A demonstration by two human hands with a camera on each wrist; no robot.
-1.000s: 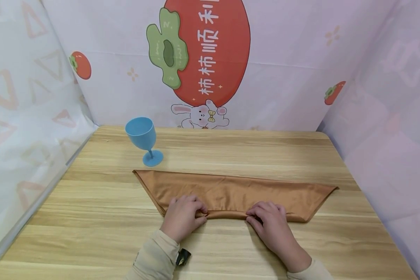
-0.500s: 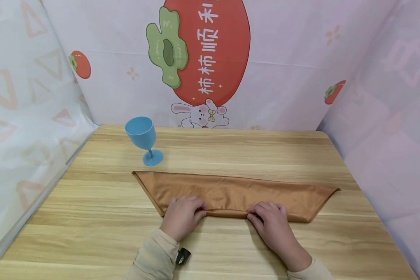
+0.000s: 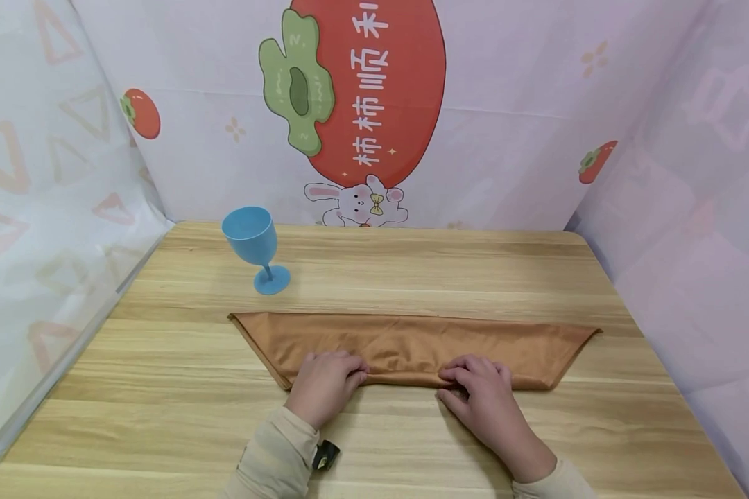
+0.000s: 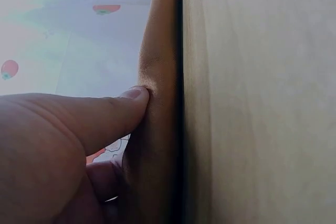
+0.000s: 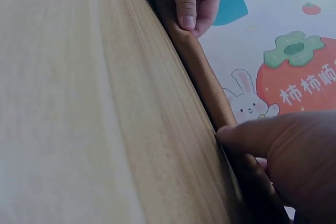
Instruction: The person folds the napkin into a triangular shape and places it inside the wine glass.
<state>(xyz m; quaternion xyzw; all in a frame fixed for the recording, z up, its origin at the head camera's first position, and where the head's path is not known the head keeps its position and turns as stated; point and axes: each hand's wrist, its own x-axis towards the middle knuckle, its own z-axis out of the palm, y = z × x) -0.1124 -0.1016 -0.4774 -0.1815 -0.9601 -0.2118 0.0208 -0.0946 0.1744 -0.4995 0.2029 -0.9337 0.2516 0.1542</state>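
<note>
A brown satin cloth (image 3: 406,343), folded into a long strip with pointed ends, lies across the wooden table. Its near edge forms a narrow roll (image 5: 210,85). My left hand (image 3: 326,388) pinches this roll left of the middle, its thumb (image 4: 118,111) pressing the near side in the left wrist view. To the right, my right hand (image 3: 483,402) holds the same edge with bent fingers on top. In the right wrist view, the right thumb (image 5: 252,136) touches the roll. Some fingertips are hidden behind the cloth.
A blue goblet (image 3: 252,239) stands upright beyond the cloth's left end. Wood-grain tabletop (image 3: 474,263) extends around the cloth. Printed sheets (image 3: 505,104) hang at the back and both sides. A small black object (image 3: 326,455) sits by the left sleeve.
The cloth's left end has shifted slightly toward me and left. Its near edge has turned a little under my fingers. My right thumb has drawn back slightly, while both hands stay nearly in place.
</note>
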